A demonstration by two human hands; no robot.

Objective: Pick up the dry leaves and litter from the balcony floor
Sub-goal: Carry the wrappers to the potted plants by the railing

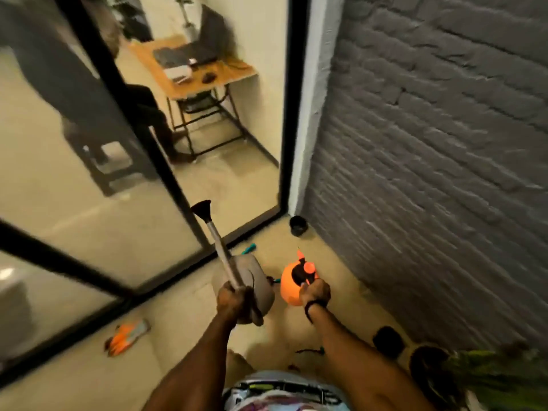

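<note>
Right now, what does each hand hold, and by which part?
Left hand grips the grey watering can near the spout's base; right hand grips the orange sprayer at its trigger handle.

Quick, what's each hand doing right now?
Left hand: grips the grey watering can.
Right hand: grips the orange spray bottle.
</note>
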